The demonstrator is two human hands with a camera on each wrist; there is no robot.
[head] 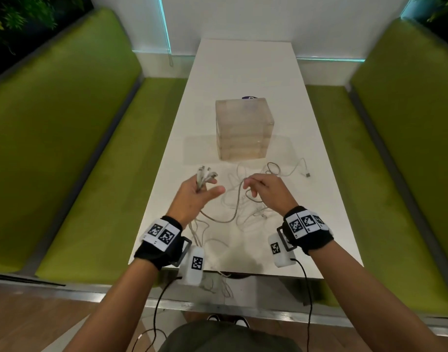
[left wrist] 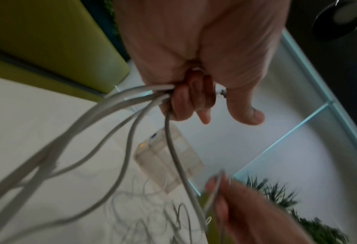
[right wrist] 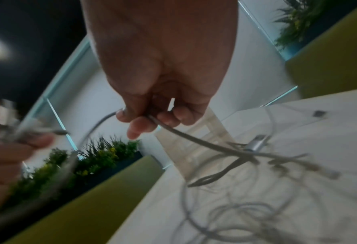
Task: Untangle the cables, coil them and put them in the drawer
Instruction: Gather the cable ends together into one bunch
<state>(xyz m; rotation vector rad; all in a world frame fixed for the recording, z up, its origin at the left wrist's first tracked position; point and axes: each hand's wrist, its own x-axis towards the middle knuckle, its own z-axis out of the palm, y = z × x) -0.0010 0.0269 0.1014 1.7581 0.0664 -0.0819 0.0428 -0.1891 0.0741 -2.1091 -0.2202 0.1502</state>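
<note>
A tangle of white and grey cables lies on the white table in front of a translucent drawer unit. My left hand is raised above the table and grips a bundle of several cable ends, their plugs sticking up past my fingers; in the left wrist view the cables fan out from my curled fingers. My right hand pinches one grey cable between thumb and fingertips; that cable loops across towards my left hand.
Green bench seats run along both sides of the table. One cable end with a dark plug lies to the right of the drawer unit. Some cables hang over the table's near edge. A dark object peeks from behind the unit.
</note>
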